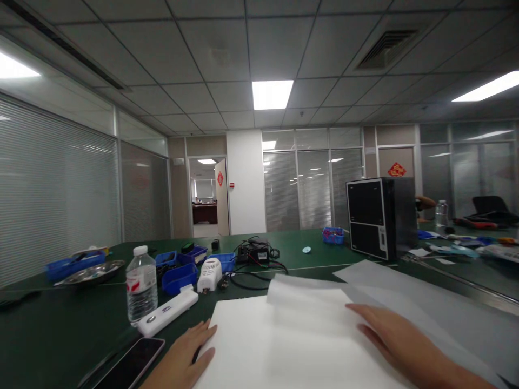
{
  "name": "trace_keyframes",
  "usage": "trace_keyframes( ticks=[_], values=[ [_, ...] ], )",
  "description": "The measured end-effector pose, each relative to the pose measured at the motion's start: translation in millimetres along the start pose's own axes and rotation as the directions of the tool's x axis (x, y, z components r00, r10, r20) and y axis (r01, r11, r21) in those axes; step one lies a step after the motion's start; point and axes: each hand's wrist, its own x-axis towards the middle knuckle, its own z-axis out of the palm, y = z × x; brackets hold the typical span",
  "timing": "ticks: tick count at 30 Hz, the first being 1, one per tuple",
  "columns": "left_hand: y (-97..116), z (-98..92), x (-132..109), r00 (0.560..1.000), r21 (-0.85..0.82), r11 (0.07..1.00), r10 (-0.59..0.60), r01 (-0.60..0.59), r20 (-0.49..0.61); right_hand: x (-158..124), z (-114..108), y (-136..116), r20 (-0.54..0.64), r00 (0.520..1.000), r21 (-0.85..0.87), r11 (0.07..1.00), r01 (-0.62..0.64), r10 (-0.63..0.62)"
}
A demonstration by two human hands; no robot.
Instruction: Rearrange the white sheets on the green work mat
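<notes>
A white sheet of paper (239,329) lies on the green table in front of me, with a thin, translucent white sheet (312,319) over its right part. The thin sheet's far edge is raised and curled. My left hand (188,351) rests on the left edge of the white paper, fingers stretched and thumb apart. On the right, my right hand (393,337) lies over the thin sheet, its fingers extended flat. More translucent sheeting (438,324) spreads out beneath and beyond my right forearm.
Left of the paper are a phone (127,364), a white handheld device (168,312) and a water bottle (141,283). Blue bins (178,278), a white plug-in unit (210,274) and black cables (259,256) sit behind. A computer tower (379,219) stands back right; another person's hand (425,202) shows beyond it.
</notes>
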Motion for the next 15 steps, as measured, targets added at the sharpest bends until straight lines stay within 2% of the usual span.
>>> trace_keyframes(
  ticks=[1, 3, 5, 7, 9, 11, 13, 15],
  values=[
    [0, 0.1, 0, 1.000, -0.002, 1.000, 0.000, 0.000, 0.003, -4, -3, -12, 0.079, 0.996, 0.056, 0.997, 0.046, -0.051],
    [-1, 0.7, 1, 1.000, -0.011, 1.000, 0.000, 0.000, 0.006, -10, -8, -30, 0.248, 0.958, 0.160, 0.981, 0.109, -0.146],
    [-3, 1.7, 1, 1.000, -0.018, 1.000, -0.001, 0.001, 0.007, -12, -12, -37, 0.325, 0.926, 0.204, 0.970, 0.130, -0.193],
    [-4, 2.5, 1, 1.000, -0.019, 1.000, -0.005, 0.005, 0.008, -9, -12, -34, 0.295, 0.944, 0.165, 0.981, 0.100, -0.146],
    [-4, 2.8, 1, 1.000, -0.010, 1.000, -0.008, 0.009, 0.014, -5, -8, -24, 0.208, 0.977, 0.070, 0.997, 0.033, -0.047],
    [-4, 2.8, 1, 1.000, -0.003, 1.000, -0.008, 0.008, 0.019, -1, -4, -13, 0.155, 0.986, -0.035, 0.998, -0.047, 0.052],
    [-5, 3.1, 1, 1.000, -0.012, 1.000, -0.003, 0.003, 0.009, 1, -1, -5, 0.169, 0.981, -0.091, 0.993, -0.079, 0.094],
    [-6, 4.0, 0, 1.000, -0.037, 0.999, 0.006, -0.007, -0.022, 0, 0, -2, 0.203, 0.976, -0.075, 0.995, -0.060, 0.075]
  ],
)
